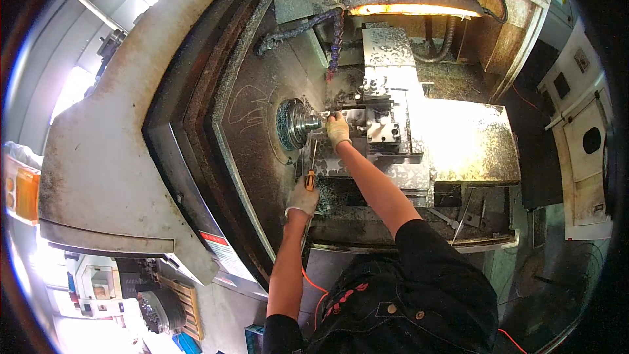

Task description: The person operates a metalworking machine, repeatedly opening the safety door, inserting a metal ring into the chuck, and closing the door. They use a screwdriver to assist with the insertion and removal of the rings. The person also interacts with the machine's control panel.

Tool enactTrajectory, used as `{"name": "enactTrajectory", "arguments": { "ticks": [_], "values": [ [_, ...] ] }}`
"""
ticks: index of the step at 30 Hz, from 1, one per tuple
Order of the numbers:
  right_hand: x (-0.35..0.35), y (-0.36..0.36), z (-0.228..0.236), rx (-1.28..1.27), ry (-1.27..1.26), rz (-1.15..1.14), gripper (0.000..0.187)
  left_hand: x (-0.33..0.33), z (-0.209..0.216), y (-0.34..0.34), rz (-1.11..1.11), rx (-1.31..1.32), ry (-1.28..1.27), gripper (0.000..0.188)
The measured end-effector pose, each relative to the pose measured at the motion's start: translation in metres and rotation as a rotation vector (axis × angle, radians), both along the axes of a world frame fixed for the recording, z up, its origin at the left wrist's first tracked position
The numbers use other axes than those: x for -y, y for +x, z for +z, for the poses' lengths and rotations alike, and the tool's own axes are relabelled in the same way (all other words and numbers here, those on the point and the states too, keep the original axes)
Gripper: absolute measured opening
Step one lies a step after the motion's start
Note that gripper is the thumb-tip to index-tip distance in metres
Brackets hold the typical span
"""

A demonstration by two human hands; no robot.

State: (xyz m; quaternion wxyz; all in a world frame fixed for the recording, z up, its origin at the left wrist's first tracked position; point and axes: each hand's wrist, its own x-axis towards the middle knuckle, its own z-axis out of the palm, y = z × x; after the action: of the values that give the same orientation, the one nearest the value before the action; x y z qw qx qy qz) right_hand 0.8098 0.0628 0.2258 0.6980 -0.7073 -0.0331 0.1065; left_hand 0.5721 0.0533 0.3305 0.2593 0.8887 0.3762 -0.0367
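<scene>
My left hand (302, 200), in a pale glove, is closed around the orange and black handle of a screwdriver (310, 179). Its thin shaft points up toward the lathe chuck (295, 124). My right hand (338, 130), also gloved, reaches in between the chuck and the tool post (383, 128). Its fingers are closed at the end of the shiny round metal workpiece (313, 120) that sticks out of the chuck. What lies between those fingers is hidden.
A segmented coolant hose (336, 46) hangs above the chuck. Chips cover the cross slide (388, 49) and the flat cover (468, 147) to the right. Hand tools (464, 219) lie in the tray near me. The machine's door (196, 131) stands to the left.
</scene>
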Motion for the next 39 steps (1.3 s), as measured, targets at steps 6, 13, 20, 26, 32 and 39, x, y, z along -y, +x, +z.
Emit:
{"name": "enactTrajectory", "arguments": {
  "ticks": [6, 13, 20, 26, 32, 39],
  "values": [
    [-0.001, -0.007, -0.025, 0.148, -0.027, 0.086, 0.039, -0.002, 0.000, 0.000, 0.002, 0.006, 0.070, 0.038],
    [0.014, -0.014, -0.011, -0.148, 0.443, 0.170, 0.026, -0.013, -0.005, -0.004, -0.053, 0.056, 0.036, 0.036],
    [0.011, -0.018, -0.001, -0.167, 0.545, 0.105, 0.043, -0.011, 0.019, 0.012, -0.067, -0.178, 0.211, 0.039],
    [0.006, -0.015, -0.011, -0.220, 0.577, 0.269, 0.037, 0.005, 0.024, 0.013, -0.036, -0.102, 0.217, 0.041],
    [0.002, 0.001, -0.001, -0.076, 0.145, 0.252, 0.040, 0.003, 0.004, -0.001, -0.053, -0.114, 0.166, 0.041],
    [0.003, 0.005, 0.012, -0.051, 0.184, 0.235, 0.048, 0.013, -0.012, -0.011, -0.023, -0.016, 0.110, 0.042]
  ]
}}
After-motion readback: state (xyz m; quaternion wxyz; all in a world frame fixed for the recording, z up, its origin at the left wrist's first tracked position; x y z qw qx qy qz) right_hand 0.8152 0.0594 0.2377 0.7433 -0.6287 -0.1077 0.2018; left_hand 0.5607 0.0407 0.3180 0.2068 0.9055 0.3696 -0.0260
